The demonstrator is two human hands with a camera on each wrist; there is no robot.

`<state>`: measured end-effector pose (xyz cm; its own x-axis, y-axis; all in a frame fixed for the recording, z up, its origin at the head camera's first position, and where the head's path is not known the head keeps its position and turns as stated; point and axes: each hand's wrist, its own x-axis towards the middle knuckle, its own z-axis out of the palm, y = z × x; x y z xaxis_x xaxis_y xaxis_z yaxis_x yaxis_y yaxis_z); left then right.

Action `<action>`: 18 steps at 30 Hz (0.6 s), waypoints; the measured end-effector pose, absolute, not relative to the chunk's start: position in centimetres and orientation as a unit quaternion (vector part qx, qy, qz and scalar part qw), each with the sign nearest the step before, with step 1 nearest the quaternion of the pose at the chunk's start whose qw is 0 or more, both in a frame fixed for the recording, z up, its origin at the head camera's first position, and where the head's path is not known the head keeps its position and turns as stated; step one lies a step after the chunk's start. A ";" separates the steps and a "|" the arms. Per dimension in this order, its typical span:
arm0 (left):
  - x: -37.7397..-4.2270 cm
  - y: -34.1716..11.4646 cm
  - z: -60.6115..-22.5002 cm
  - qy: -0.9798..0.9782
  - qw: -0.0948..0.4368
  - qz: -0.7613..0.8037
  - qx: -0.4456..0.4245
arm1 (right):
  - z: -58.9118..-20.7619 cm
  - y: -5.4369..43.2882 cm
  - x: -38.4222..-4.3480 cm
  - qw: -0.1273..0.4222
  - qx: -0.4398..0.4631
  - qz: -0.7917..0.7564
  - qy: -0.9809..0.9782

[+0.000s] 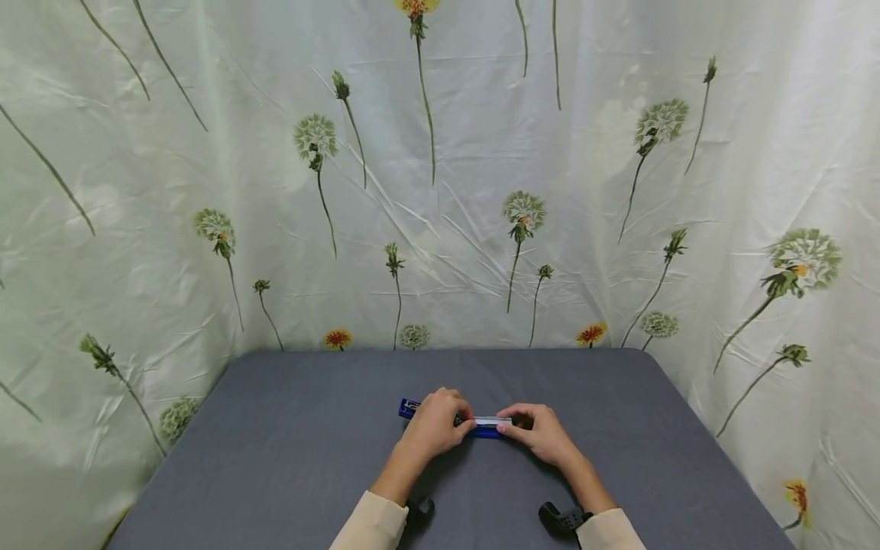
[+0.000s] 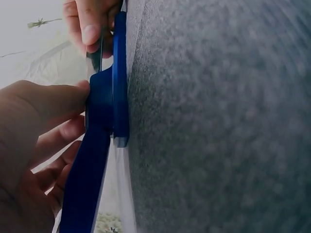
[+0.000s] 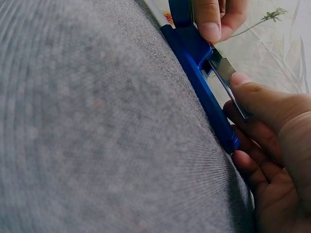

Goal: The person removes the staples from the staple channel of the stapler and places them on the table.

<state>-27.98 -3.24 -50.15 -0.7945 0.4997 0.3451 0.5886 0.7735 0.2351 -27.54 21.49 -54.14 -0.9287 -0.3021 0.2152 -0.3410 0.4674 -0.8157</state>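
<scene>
A blue stapler [image 1: 486,432] lies on the grey table with its top cover [image 1: 407,409] swung back to the left. Its silver metal magazine [image 3: 224,77] is exposed above the blue base [image 3: 201,90]. My left hand [image 1: 436,422] holds the stapler around its hinge, thumb against the near side in the left wrist view. At the front end, my right hand [image 1: 543,434] pinches the magazine between thumb and fingers, with the lower fingers beside the tip of the base in the right wrist view. Whether staples lie in the magazine cannot be told.
Grey cloth covers the tabletop [image 1: 289,451], whose far edge meets a pale curtain [image 1: 454,252] printed with dandelions. Black wrist straps with devices [image 1: 564,521] sit at both cuffs, just above the table.
</scene>
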 end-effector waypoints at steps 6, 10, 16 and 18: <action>-27.8 -2.9 -50.2 -0.936 0.135 -0.159 -0.283 | -53.9 21.4 -27.5 0.026 0.189 0.483 -0.854; -27.9 -2.5 -50.1 -0.942 0.134 -0.160 -0.265 | -53.7 21.5 -27.6 0.033 0.191 0.479 -0.856; -27.6 -2.1 -50.0 -0.947 0.147 -0.148 -0.243 | -54.3 21.5 -27.8 0.033 0.191 0.474 -0.859; -27.3 -2.0 -50.1 -0.948 0.144 -0.166 -0.232 | -54.4 21.4 -27.7 0.026 0.187 0.476 -0.859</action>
<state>-27.26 -2.01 -50.11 -0.8510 0.3915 0.3501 0.4874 0.8370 0.2486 -27.65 21.42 -54.38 -0.9286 -0.2972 0.2222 -0.3461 0.4776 -0.8076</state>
